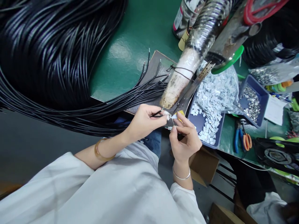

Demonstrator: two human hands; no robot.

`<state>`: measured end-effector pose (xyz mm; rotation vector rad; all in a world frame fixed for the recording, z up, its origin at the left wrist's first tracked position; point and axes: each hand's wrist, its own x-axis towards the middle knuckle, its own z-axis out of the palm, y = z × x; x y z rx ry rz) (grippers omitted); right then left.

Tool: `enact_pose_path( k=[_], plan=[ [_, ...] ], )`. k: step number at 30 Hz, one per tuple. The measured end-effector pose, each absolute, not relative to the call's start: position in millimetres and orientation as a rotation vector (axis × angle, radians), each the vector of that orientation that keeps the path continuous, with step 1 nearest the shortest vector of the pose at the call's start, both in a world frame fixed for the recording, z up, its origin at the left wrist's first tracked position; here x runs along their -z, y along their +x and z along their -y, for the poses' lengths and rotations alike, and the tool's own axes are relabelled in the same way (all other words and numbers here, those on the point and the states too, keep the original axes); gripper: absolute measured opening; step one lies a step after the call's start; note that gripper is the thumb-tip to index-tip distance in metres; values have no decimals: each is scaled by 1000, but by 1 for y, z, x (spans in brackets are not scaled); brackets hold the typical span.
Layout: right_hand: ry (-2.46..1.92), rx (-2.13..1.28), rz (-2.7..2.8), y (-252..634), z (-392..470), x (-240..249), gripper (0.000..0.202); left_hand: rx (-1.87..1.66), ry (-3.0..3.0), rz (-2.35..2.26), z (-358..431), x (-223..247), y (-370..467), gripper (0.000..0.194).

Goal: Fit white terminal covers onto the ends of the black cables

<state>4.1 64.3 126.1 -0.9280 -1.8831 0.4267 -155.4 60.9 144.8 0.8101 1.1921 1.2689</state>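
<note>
My left hand (145,122) is closed in a pinch around the end of a black cable (156,114). Whitish material shows at its fingertips, where the cable end is partly hidden. My right hand (186,140) is closed just beside it, its thumb and fingers pinching a thin pale wire (173,121) that runs up to the cable end. A small white piece (174,116) and a yellow patch (180,112) lie by the right fingertips. Right above both hands is the blunt tip of a plastic-wrapped tube (168,95).
Many black cables (46,53) cover the left of the green table (135,28). To the right stand a blue tray (218,137) of small pale pieces and another tray (263,93) of metal parts. Pliers (238,137) and a fan (277,155) lie further right. A cardboard box (205,165) is below.
</note>
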Motion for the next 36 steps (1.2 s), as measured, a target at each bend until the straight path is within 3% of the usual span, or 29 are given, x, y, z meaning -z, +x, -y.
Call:
enact_pose_path(
  k=[10, 29, 36],
  plan=[
    [-935, -385, 1900, 3, -63, -132, 18, -1249, 889, -1205, -62, -148, -157, 10],
    [-936, -342, 1891, 3, -60, -132, 23, -1208, 1020, -1204, -58, -147, -157, 14],
    [-1036, -375, 1883, 5, -60, -135, 15, -1191, 988, -1156, -57, -150, -158, 10]
  ],
)
